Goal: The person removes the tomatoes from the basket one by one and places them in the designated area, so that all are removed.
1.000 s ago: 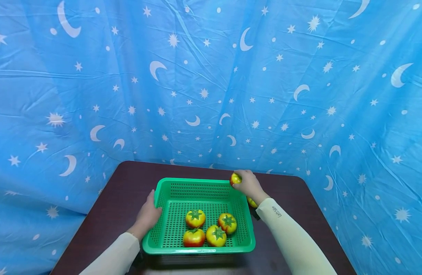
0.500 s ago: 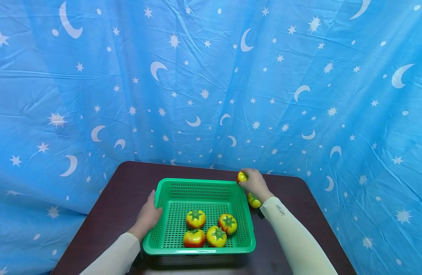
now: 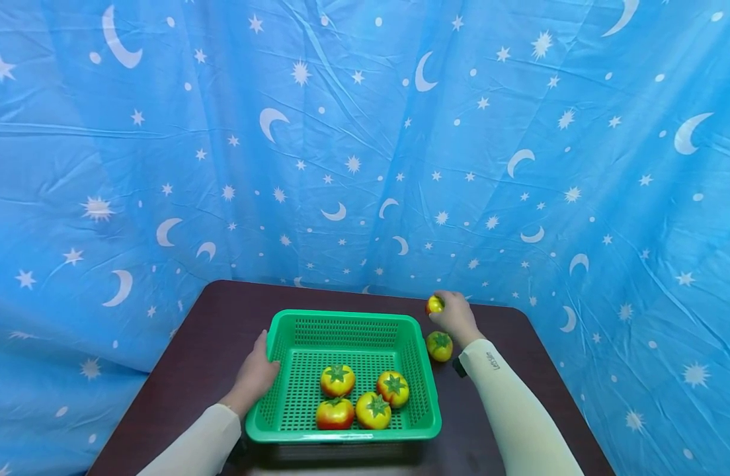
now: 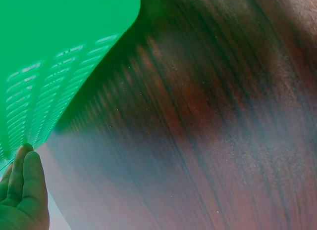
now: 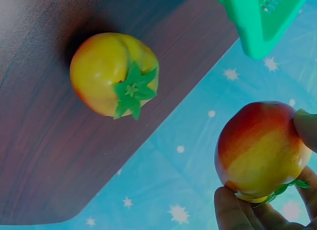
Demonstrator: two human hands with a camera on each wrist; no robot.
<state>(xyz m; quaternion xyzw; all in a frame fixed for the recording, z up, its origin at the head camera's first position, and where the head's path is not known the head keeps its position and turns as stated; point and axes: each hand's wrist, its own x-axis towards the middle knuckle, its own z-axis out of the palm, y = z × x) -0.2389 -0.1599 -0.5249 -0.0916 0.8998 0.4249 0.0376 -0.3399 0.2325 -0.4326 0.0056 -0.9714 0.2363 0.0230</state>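
Observation:
My right hand (image 3: 457, 316) holds a red-and-yellow tomato (image 5: 262, 146) between thumb and fingers, beyond the right rear corner of the green plastic basket (image 3: 344, 318). Its green leafy top points down toward the fingers in the right wrist view. A second tomato (image 3: 439, 346) sits on the table, right of the basket and nearer than the hand. My left hand (image 3: 256, 370) grips the basket's left side, thumb over the rim and fingers along the outer wall; in the left wrist view the fingers (image 4: 33, 178) lie against the slotted wall. Several tomatoes (image 3: 335, 413) lie inside the basket toward its near side.
The dark brown table (image 3: 222, 307) carries everything, with rounded far corners. A blue curtain (image 3: 365, 165) with white moons and stars hangs behind and at both sides of it.
My right hand has moved right with the tomato, from over the basket's rear right corner to beyond it. The tomato on the table now shows fully. The left hand and basket stay put.

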